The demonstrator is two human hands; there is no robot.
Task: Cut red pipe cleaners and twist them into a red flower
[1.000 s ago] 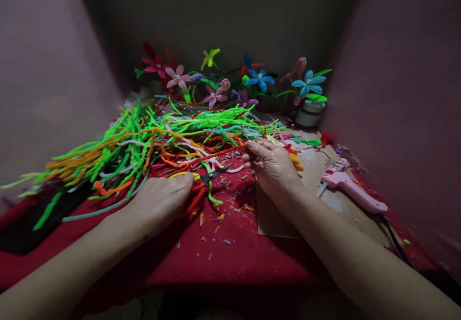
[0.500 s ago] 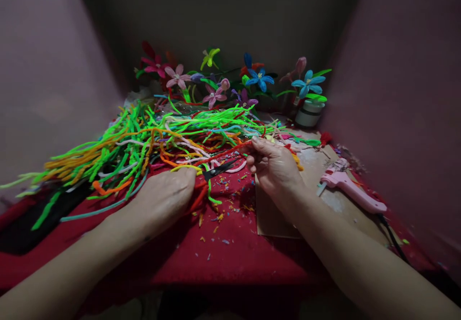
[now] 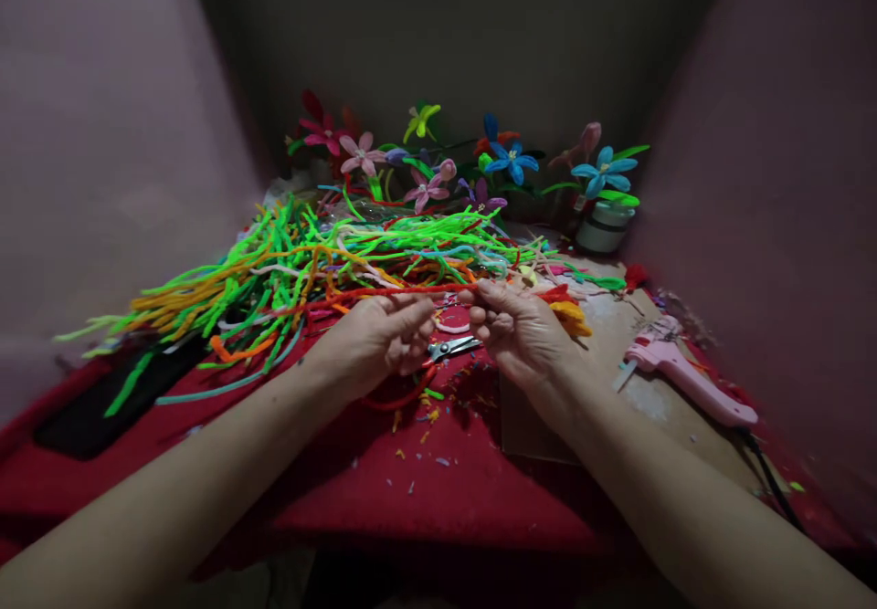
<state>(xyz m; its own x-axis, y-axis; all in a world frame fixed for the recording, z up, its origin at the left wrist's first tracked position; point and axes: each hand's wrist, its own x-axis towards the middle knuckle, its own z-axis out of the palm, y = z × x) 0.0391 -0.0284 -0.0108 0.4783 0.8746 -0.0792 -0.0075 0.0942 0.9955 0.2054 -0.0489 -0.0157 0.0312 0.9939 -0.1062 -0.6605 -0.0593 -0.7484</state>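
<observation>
My right hand (image 3: 517, 326) is closed, pinching a red pipe cleaner (image 3: 384, 292) between thumb and fingertips. The pipe cleaner runs leftward in front of a tangled heap of pipe cleaners (image 3: 329, 253). My left hand (image 3: 376, 340) is beside it, thumb and index stretched to the right just below the red length, the other fingers loosely bent. Small scissors (image 3: 458, 346) lie low between the hands, silver blades towards my right hand. Their handles are partly hidden by my left fingers; whether those fingers touch them I cannot make out.
Pipe-cleaner flowers (image 3: 513, 162) stand at the back, near a pale jar (image 3: 607, 225). A pink glue gun (image 3: 678, 372) rests on cardboard (image 3: 607, 353) at right. A black flat object (image 3: 102, 408) lies at left. Fuzz scraps (image 3: 431, 415) dot the red cloth (image 3: 466, 490).
My left hand has moved right and its fingers have come out from around the scissors. The scissors' blades have closed. My right hand keeps the red pipe cleaner. The view has shifted slightly.
</observation>
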